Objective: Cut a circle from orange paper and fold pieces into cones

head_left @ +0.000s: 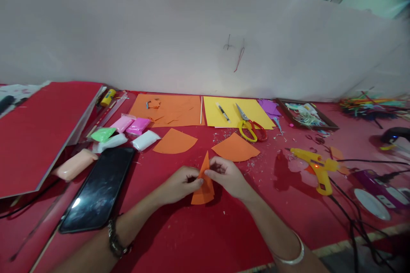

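Between my two hands is a folded piece of orange paper [203,194], narrow at the top and wider at its lower edge. My left hand [179,183] pinches it from the left, thumb in front and fingers partly hidden behind. From the right, my right hand [226,175] grips the same paper near its upper part with thumb and fingers. Just beyond my hands lie two flat orange fan-shaped pieces, one to the left [175,141] and one to the right [236,147].
Farther back lie an orange sheet [182,108] and a yellow sheet [256,113] with scissors [247,130] and a pen [223,113]. On the right stands a yellow glue gun [317,166] with cables. A black phone [99,190] and clay packets [110,140] are on the left.
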Demonstrator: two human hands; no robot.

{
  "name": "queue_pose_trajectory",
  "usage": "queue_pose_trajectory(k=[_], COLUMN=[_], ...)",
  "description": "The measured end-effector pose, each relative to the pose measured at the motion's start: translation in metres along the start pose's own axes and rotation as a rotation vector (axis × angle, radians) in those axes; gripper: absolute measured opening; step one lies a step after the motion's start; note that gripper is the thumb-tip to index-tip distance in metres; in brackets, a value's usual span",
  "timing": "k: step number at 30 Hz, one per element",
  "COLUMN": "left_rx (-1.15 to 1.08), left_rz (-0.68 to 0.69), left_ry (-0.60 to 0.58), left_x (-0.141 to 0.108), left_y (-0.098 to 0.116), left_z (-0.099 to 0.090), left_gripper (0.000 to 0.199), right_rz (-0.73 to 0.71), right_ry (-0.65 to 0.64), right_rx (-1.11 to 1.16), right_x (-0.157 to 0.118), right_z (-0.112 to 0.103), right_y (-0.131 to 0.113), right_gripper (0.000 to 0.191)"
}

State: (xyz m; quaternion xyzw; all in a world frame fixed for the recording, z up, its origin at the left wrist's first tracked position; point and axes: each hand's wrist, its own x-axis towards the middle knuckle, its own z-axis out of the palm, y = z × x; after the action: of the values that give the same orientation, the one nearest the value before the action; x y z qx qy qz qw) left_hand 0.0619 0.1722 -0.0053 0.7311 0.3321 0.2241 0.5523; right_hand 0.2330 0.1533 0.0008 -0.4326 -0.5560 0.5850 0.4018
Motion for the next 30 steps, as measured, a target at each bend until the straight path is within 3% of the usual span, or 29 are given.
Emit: queue_pose_trajectory(k=[7, 13, 18, 23, 30], left_rx=[0.024, 0.030, 0.047, 0.004, -0.134], left_rz=[-0.019, -0.003, 0.033, 0.047, 0.052], left_ry=[-0.156, -0.171, 0.053, 0.334, 0.404], left_x=[-0.0005, -0.0011, 0.0016, 0.0045, 0.0050], left_y=[-0.0015, -0.0006, 0.0024, 0.0018, -0.0033], left_z=[-0.0015, -0.0011, 0.0011, -0.0033, -0.0061], left_gripper=[0.029, 0.030, 0.029, 0.011, 0.011], right_rz=[-0.004, 0.010, 0.061, -0.108, -0.169], right_ry=[0.084, 0.129, -0.049, 0.051, 0.012], right_rx=[0.075, 0.080, 0.056, -0.416, -0.612], right_x=[0.0034, 0.0029, 0.0000, -0.0036, -0.0054], right_z=[-0.0018, -0.0029, -0.0035, 0.0011, 0.0043], right_y=[0.0018, 0.0058, 0.0041, -0.0010, -0.0024], right_gripper=[0.011, 0.015, 0.016, 0.019, 0.020])
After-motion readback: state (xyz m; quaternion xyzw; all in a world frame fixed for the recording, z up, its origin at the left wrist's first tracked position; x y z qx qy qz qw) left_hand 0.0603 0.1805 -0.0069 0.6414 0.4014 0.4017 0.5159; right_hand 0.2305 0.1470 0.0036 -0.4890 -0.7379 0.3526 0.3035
